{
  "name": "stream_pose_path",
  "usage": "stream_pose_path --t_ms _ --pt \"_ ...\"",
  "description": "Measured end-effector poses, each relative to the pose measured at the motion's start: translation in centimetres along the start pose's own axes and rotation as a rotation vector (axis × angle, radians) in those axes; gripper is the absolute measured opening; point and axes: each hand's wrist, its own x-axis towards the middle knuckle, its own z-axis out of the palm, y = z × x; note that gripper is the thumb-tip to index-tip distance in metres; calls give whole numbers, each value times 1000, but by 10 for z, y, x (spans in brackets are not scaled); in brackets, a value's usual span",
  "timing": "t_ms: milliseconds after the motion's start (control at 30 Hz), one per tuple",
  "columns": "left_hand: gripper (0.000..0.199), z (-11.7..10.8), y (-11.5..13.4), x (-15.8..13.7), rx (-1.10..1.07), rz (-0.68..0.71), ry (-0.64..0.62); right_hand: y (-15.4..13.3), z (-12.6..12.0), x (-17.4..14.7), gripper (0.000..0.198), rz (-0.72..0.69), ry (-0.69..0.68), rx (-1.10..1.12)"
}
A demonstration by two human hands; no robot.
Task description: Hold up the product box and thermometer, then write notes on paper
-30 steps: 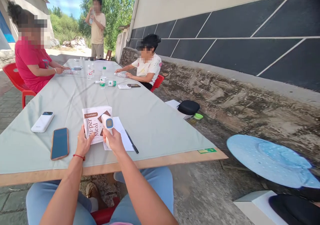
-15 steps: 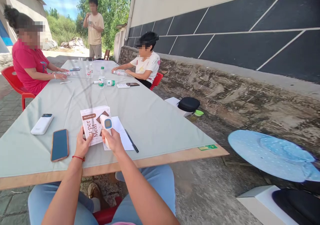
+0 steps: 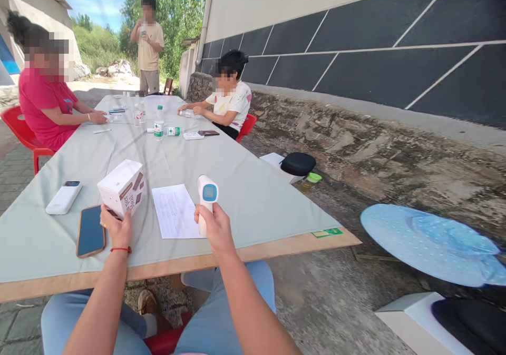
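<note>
- Your left hand (image 3: pixel 117 231) was closed around the lower part of one carton box (image 3: pixel 120 186), smooth and white with brown print, square-edged; it was tilted, above the cloth and just beside the phone.
- Your right hand (image 3: pixel 216 228) was wrapped around the handle of one gun-shaped thermometer (image 3: pixel 205 202), of smooth white plastic, with a blue frame around its small screen.
- Between your two hands lay one flat sheet of paper (image 3: pixel 174 213), with faint lines of writing.
- To the left of the box there were one dark glass phone (image 3: pixel 90 231) in an orange-brown case and, beyond it, one white power bank (image 3: pixel 64 197) with rounded corners.
- Under these things you had a pale grey-green cloth (image 3: pixel 253 202), softly wrinkled, over a board (image 3: pixel 276 250) with a bare wooden edge.
- Farther away, two bottles had green labels: one upright bottle (image 3: pixel 158 126) and one lying bottle (image 3: pixel 174 131). Two more clear bottles (image 3: pixel 137 116) stood behind.
- Around the table you had three other people: two seated, one standing.
</note>
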Motion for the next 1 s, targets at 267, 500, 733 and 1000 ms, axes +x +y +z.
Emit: stream_pose_path --t_ms 267,500,733,1000 --pt "77 8 10 -11 261 314 228 0 -29 -13 32 -21 28 -80" --pt "33 15 19 -19 319 616 -68 21 -50 2 33 -52 71 -209" --pt "25 20 18 -20 411 654 -598 62 -107 57 51 87 152 -1014" --pt "29 22 20 -27 511 655 -746 80 -136 70 33 -34 170 -1383"
